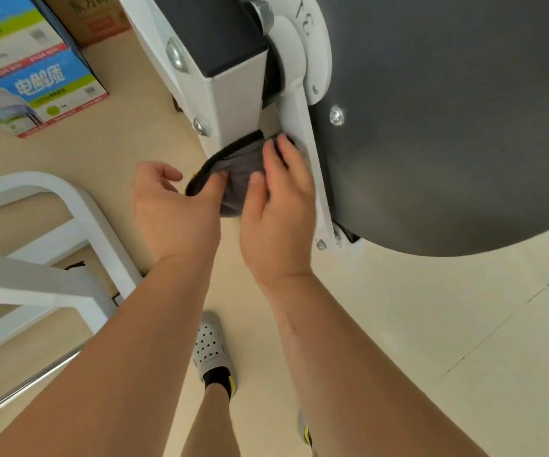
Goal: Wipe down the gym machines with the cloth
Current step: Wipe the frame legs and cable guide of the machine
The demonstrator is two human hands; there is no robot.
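Gym machine (233, 94), white-framed with a dark pad (447, 127) on its right, fills the far side. Grey cloth (241, 159) lies against its lower post. The right hand (276, 209) grips the cloth and the left hand (174, 209) pinches its near edge. Wiping seems underway, with the pad and the left frame (68, 199) probably remaining.

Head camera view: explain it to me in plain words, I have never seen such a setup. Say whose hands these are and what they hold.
The camera sits on a person's head, looking down at their own arms. The right hand holds a dark grey cloth against the white frame of a gym machine, beside its black pad. The left hand touches the cloth with its thumb; a firm grip is unclear. Below: beige floor, a shoe, printed cartons.
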